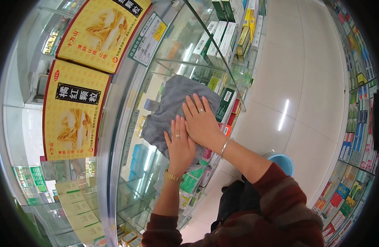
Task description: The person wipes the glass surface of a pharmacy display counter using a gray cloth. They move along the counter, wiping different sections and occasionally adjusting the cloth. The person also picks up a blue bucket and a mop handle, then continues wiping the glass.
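Observation:
A grey cloth [180, 95] lies spread and wrinkled on the glass top [140, 185] of a display counter. My left hand [180, 148] presses on the cloth's near part, fingers together and palm down, with a ring and a gold-toned watch or bracelet on it. Flat on the cloth just to the right is my right hand [201, 122], its fingers slightly apart; it wears a ring and a silver bangle. The two hands touch near the thumbs. Neither hand's fingers are curled around the cloth, and the glass directly under it is hidden.
Two large yellow medicine boxes [73, 114] stand along the counter's left side, beside a price tag [147, 38]. Boxed medicines [225, 102] fill shelves below the glass. A light blue bucket [280, 163] stands on the tiled floor [269, 77]. Stocked shelves [356, 123] line the right.

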Action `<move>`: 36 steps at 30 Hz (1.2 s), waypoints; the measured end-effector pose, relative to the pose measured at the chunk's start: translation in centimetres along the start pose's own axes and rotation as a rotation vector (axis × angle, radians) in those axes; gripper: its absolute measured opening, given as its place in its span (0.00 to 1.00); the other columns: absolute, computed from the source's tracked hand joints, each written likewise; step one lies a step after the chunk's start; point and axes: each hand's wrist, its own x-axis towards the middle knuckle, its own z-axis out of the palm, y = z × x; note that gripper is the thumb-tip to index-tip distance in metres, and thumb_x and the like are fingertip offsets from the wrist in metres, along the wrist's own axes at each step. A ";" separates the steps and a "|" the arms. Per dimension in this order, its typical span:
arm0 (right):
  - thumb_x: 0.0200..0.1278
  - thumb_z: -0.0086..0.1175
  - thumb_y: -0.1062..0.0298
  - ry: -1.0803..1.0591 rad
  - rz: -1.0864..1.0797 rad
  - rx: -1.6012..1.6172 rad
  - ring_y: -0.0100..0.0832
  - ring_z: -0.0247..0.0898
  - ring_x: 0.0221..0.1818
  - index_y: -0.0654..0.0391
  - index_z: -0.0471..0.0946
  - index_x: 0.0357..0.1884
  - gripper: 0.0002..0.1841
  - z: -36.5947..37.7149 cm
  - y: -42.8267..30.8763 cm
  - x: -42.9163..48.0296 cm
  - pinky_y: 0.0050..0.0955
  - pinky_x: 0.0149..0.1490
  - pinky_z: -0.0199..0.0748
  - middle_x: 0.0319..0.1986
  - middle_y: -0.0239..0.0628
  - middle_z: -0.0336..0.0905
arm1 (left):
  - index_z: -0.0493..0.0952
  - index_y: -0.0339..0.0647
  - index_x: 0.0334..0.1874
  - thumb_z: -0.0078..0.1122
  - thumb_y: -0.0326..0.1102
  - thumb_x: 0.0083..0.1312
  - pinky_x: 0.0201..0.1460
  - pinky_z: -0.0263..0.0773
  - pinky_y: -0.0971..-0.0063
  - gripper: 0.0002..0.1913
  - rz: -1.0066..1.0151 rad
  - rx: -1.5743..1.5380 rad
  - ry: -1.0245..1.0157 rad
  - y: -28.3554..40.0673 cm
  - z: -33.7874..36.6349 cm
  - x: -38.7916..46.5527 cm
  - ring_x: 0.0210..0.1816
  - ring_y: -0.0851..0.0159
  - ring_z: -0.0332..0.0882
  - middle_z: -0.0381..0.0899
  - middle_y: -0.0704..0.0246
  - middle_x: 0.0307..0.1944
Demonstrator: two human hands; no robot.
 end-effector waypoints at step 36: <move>0.67 0.47 0.55 0.010 -0.275 0.113 0.41 0.67 0.62 0.57 0.79 0.49 0.18 3.3 -10.8 -10.0 0.40 0.68 0.58 0.54 0.43 0.76 | 0.75 0.38 0.51 0.56 0.36 0.67 0.55 0.69 0.63 0.13 -0.025 -0.205 0.313 -5.5 -0.8 -15.5 0.52 0.53 0.76 0.79 0.59 0.51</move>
